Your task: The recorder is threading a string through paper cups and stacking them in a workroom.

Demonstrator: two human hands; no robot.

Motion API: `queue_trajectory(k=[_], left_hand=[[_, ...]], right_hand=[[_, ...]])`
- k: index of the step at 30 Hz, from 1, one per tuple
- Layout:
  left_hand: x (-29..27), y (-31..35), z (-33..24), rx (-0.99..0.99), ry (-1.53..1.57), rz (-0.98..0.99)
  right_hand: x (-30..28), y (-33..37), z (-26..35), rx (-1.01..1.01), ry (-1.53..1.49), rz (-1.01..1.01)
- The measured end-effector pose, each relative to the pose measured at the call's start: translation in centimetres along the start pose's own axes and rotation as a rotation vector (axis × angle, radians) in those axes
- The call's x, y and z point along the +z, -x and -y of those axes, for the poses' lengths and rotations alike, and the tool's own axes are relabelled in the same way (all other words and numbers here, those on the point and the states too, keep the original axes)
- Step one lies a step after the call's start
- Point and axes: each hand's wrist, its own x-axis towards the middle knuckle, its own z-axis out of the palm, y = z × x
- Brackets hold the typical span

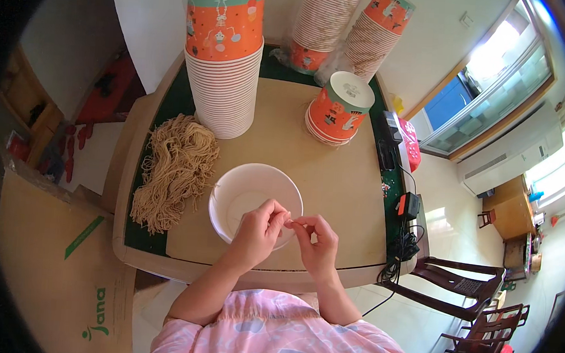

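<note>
With the tub (228, 194) as the dial's centre and 12 pointing away from the person, the left hand (259, 228) and right hand (318, 241) meet over its rim at about 4 o'clock. Each grip is pinched, thumb to forefinger, the tips almost meeting; something small and pale seems caught between them, but I cannot tell what. The tub stands upright on the counter (352, 186), with a wisp of cord on its rim at 10 o'clock.

The cord pile (175, 171) lies loose at 10 o'clock, so a strand pulled from it could snag or knot. A low wrist might knock the tub's rim and tip it. The tall stack (226, 93) at 11 to 12 o'clock is narrow for its height; a bump to the counter could topple it. Cables (404, 248) dangle off the edge near 4 o'clock and could catch a sleeve.

Orange cartoon prints under a green band mark the tall stack and the short stack (338, 115) at 1 o'clock; marks on the latter's upturned base are too small to read. The carton (56, 228) at 8 to 9 o'clock bears large green lettering, a figure-like emblem and a green strip.
</note>
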Motion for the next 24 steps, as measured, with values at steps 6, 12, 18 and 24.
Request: queue_trajectory(k=[6,12,18,24], left_hand=[[-0.2,0.0,-0.6,-0.003,-0.018,0.022],[-0.2,0.1,-0.6,0.057,-0.126,0.020],[0.1,0.0,0.5,0.060,-0.025,0.004],[0.1,-0.1,0.0,-0.030,0.036,0.065]], right_hand=[[-0.3,-0.2,0.9,0.036,0.026,0.019],[-0.1,-0.4,0.8,-0.034,0.059,-0.010],[0.0,-0.4,0.9,-0.054,0.063,-0.012],[-0.1,-0.2,0.3,-0.070,-0.003,-0.020]])
